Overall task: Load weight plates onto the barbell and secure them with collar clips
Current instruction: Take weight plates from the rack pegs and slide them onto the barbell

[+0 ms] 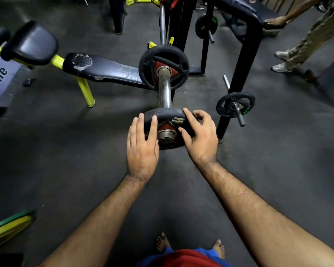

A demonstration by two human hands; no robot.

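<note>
A steel barbell [164, 91] runs away from me along the middle of the view. A black plate with a red hub [163, 67] sits far up its sleeve. A second black plate [162, 115] sits at the sleeve's near end, with the sleeve tip showing through its centre hole. My left hand [142, 143] lies flat against this plate's left face, fingers straight. My right hand [200, 134] touches the plate's right side, fingers spread and slightly bent over the rim. No collar clip is visible.
A worn black bench with yellow legs [104, 69] stands on the left. A black rack [237, 78] on the right carries small plates [235, 105] on pegs. Another person's legs [301, 53] are at the far right. My bare feet [162, 241] are below.
</note>
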